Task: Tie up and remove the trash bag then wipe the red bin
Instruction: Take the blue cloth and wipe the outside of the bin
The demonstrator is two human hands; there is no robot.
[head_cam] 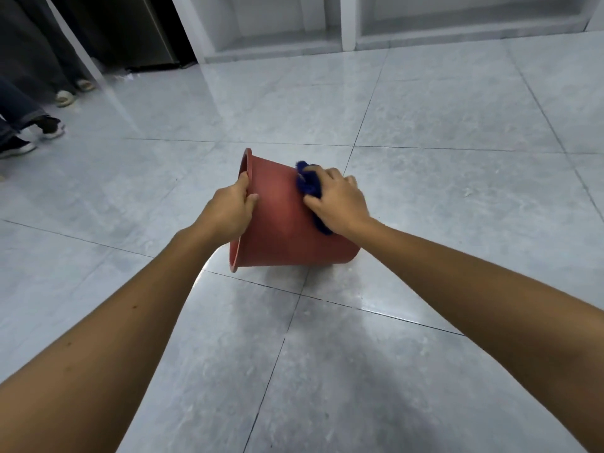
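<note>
The red bin (281,223) is tipped on its side above the tiled floor, its open mouth facing left and its base to the right. My left hand (233,207) grips the bin's rim, thumb outside, fingers hidden inside. My right hand (336,199) presses a blue cloth (309,183) flat against the bin's outer wall near the base. No trash bag is in view, and the bin's inside is hidden.
Grey glossy floor tiles (425,354) spread all around. Two people's legs and shoes (49,125) stand at the far left. White cabinet bases (346,31) and a dark appliance (143,34) line the back wall.
</note>
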